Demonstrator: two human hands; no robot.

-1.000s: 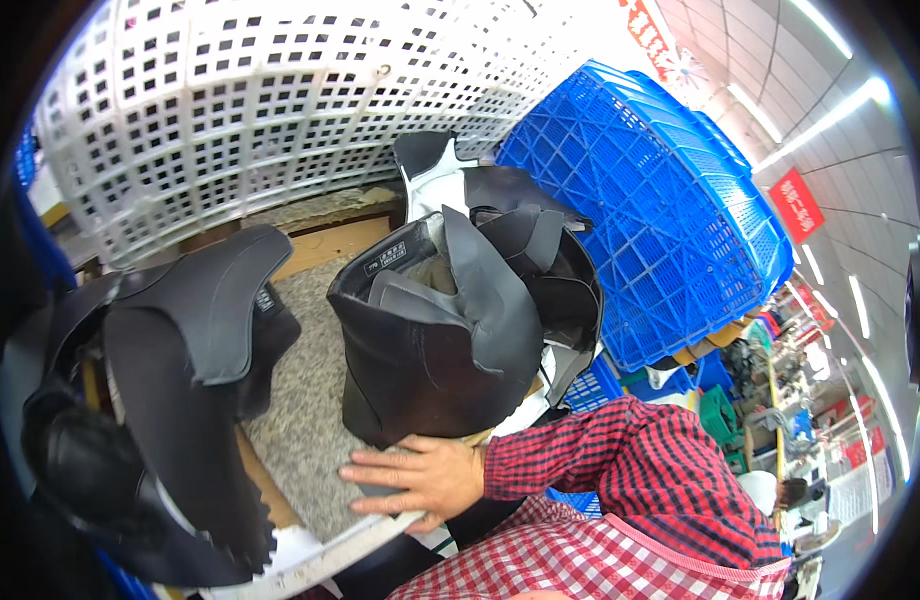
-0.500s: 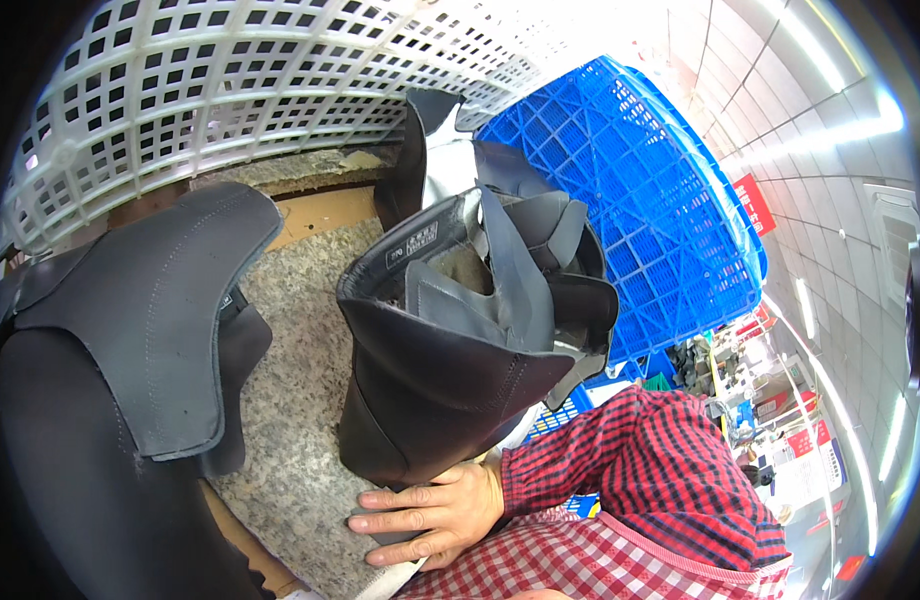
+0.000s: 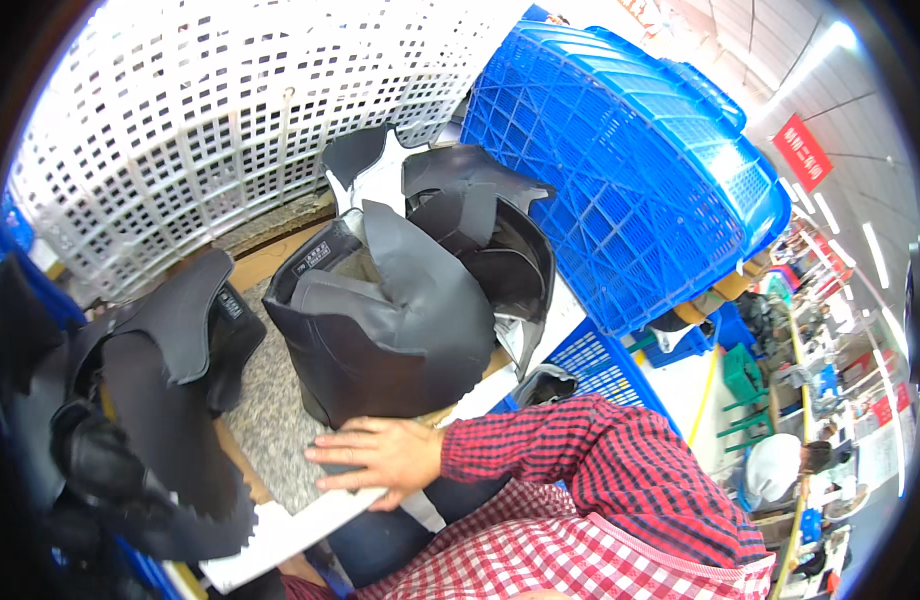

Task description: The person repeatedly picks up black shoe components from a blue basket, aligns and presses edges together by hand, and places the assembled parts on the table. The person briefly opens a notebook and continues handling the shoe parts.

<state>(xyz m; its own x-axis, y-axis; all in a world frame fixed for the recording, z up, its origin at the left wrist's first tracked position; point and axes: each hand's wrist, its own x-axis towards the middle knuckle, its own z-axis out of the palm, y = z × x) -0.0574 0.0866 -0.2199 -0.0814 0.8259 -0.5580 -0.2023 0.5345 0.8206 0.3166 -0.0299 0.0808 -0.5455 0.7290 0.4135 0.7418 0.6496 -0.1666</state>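
Hands in view: one, the right hand (image 3: 380, 455), coming in on a red-and-white checked sleeve (image 3: 580, 450) from the lower right.
Grip: the right hand lies flat and spread, palm down, fingers uncurled; it clasps nothing.
What it touches: its fingertips press the foot of the middle stack of black leather pieces (image 3: 400, 320) and rest over a white sheet (image 3: 280, 530) at the bench edge.
Leather stacks: two clear ones, the middle stack standing upright on the grey stone slab (image 3: 270, 420), and a left heap of dark cut pieces (image 3: 160, 400) just beside it; how many pieces each holds I cannot count, since they overlap.
Baskets: one white lattice basket (image 3: 210, 130) behind the stacks, one large blue crate (image 3: 620, 170) tilted to the right, and a second, smaller blue crate (image 3: 600, 365) partly shown below it.
Left hand: not seen anywhere.
Hard to make out: the far left is dark and swallowed by the lens rim; the background at the right is small and bent.
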